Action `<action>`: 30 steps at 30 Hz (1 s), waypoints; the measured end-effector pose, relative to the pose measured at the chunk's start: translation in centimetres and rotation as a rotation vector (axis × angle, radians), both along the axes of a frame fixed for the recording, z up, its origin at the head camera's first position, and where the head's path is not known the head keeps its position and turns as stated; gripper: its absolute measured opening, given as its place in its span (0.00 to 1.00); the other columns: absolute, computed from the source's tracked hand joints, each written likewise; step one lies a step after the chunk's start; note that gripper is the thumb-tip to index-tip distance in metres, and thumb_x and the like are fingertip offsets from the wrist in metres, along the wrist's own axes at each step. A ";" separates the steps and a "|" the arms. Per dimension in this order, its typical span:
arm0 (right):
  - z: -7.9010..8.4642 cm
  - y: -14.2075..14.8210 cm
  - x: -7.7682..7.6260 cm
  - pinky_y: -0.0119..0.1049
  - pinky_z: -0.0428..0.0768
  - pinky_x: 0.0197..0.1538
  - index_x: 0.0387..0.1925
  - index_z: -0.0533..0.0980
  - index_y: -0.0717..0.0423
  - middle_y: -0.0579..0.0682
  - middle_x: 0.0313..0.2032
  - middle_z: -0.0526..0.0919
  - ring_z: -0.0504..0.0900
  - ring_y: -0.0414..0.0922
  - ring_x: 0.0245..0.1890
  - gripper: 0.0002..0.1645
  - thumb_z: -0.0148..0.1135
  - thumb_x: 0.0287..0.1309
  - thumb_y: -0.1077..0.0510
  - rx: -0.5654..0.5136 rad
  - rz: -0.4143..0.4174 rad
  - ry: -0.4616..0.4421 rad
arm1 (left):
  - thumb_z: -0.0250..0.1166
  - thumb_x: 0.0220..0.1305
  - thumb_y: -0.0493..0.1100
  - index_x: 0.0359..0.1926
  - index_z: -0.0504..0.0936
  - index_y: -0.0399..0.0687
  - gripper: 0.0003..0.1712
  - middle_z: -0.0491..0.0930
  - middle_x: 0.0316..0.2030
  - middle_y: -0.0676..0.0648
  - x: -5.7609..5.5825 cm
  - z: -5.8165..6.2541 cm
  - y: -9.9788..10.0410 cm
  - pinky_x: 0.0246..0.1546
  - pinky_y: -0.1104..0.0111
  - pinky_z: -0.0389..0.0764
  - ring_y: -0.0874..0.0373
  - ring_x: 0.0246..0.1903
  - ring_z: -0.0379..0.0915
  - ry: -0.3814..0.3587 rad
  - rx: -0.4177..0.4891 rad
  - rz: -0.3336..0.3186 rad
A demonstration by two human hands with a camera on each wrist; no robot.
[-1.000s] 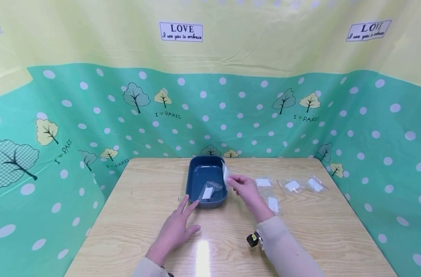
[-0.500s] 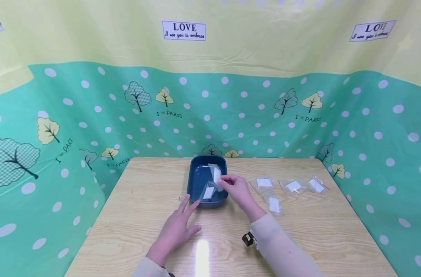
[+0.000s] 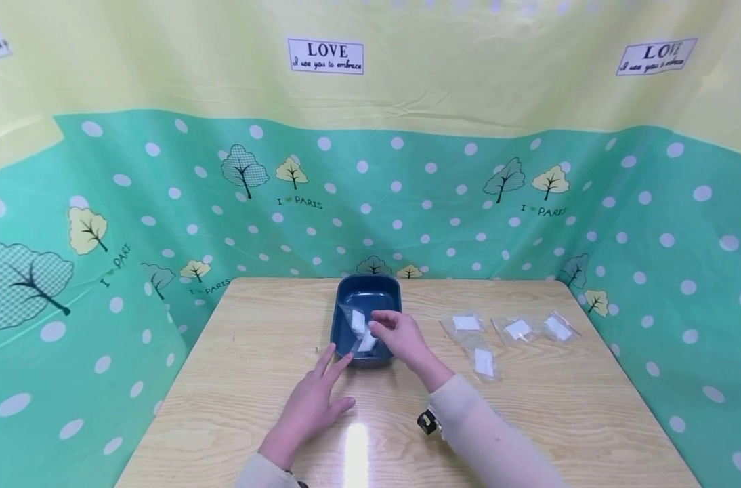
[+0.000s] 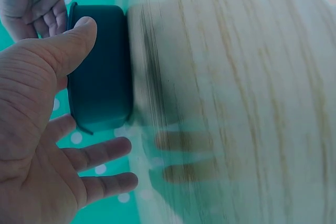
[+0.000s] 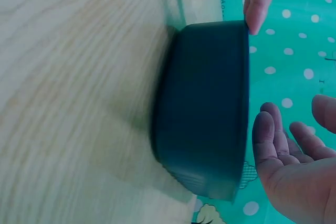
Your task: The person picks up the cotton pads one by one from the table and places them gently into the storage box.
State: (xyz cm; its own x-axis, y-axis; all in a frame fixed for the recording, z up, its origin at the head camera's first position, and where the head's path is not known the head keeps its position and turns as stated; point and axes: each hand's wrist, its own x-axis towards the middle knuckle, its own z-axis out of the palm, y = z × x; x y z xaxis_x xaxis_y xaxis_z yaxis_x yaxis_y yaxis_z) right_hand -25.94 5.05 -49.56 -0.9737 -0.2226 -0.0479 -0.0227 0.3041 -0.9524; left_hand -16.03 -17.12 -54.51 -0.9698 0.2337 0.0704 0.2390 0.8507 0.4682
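Note:
A dark blue rectangular bin [image 3: 367,285] holds two small clear plastic bags with white contents: one bag [image 3: 358,321] lies behind and to the left of the other bag [image 3: 367,342]. Above the bin's right side hovers my right hand [image 3: 407,342]; in the right wrist view, its thumb and fingers [image 5: 264,129] stand apart with nothing between them. My left hand [image 3: 309,407] is spread at the near left corner, fingertips right at the rim. The left wrist view shows its straight fingers [image 4: 100,153] beside the bin's wall [image 4: 102,72].
Several similar clear bags lie on the wooden table [image 3: 529,407] to the right: a back bag [image 3: 466,323], a nearer bag [image 3: 483,362], a middle bag [image 3: 518,330] and a far right bag [image 3: 557,328]. A patterned green and yellow curtain [image 3: 443,169] surrounds the table.
My right hand has carried a bag leftward over the rim into the bin and let it go; that bag now lies inside. The left hand has stayed at the corner.

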 end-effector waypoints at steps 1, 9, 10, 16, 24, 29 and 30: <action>-0.1 0.0 0.1 0.48 0.90 0.58 0.68 0.78 0.59 0.58 0.58 0.88 0.89 0.49 0.52 0.26 0.63 0.77 0.51 0.003 -0.003 0.001 | 0.76 0.65 0.58 0.82 0.66 0.62 0.49 0.50 0.86 0.41 0.0 0.0 0.0 0.62 0.33 0.81 0.25 0.65 0.76 0.000 -0.001 0.001; -0.3 0.2 0.4 0.43 0.90 0.58 0.63 0.82 0.55 0.54 0.55 0.90 0.89 0.46 0.50 0.21 0.63 0.77 0.50 0.012 -0.006 -0.019 | 0.77 0.64 0.58 0.82 0.65 0.62 0.49 0.50 0.86 0.41 0.0 0.0 0.0 0.61 0.34 0.82 0.25 0.65 0.77 0.006 -0.004 0.007; -0.3 0.3 0.5 0.43 0.90 0.58 0.63 0.83 0.54 0.54 0.54 0.90 0.89 0.45 0.49 0.21 0.63 0.77 0.50 0.013 -0.005 -0.020 | 0.77 0.64 0.58 0.82 0.65 0.63 0.49 0.50 0.86 0.41 0.0 0.0 -0.1 0.61 0.34 0.82 0.25 0.65 0.77 0.004 -0.004 0.007; -0.6 0.5 0.7 0.44 0.90 0.57 0.62 0.83 0.53 0.53 0.53 0.90 0.88 0.44 0.48 0.20 0.62 0.78 0.49 0.011 0.002 -0.012 | 0.77 0.65 0.58 0.82 0.65 0.63 0.49 0.51 0.86 0.40 -0.1 -0.1 -0.1 0.62 0.33 0.82 0.25 0.65 0.76 0.009 -0.003 0.003; -0.6 0.8 1.2 0.45 0.90 0.59 0.62 0.83 0.55 0.54 0.55 0.89 0.89 0.46 0.50 0.21 0.63 0.77 0.48 0.003 -0.018 -0.018 | 0.77 0.65 0.58 0.82 0.65 0.64 0.49 0.51 0.86 0.40 0.1 -0.1 -0.1 0.62 0.34 0.81 0.26 0.66 0.76 0.003 0.004 0.004; -0.6 2.0 1.7 0.42 0.91 0.57 0.60 0.84 0.53 0.52 0.53 0.90 0.89 0.44 0.51 0.21 0.66 0.75 0.47 0.030 -0.045 0.008 | 0.77 0.65 0.58 0.82 0.65 0.63 0.49 0.51 0.86 0.40 0.1 -0.1 0.0 0.62 0.32 0.81 0.25 0.66 0.76 0.006 0.006 0.001; -0.6 2.5 1.8 0.41 0.91 0.56 0.60 0.84 0.53 0.51 0.53 0.91 0.88 0.44 0.50 0.21 0.67 0.74 0.48 0.046 -0.048 0.027 | 0.77 0.65 0.58 0.82 0.65 0.63 0.49 0.50 0.86 0.41 0.1 -0.1 0.0 0.62 0.32 0.80 0.25 0.66 0.76 0.005 0.007 0.000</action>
State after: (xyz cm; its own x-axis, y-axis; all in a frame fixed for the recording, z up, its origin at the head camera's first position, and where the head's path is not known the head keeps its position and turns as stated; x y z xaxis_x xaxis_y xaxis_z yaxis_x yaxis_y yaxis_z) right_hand -24.15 7.50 -50.16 -0.9842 -0.1742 -0.0308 -0.0325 0.3490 -0.9366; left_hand -15.97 -17.10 -54.65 -0.9695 0.2327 0.0767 0.2409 0.8475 0.4729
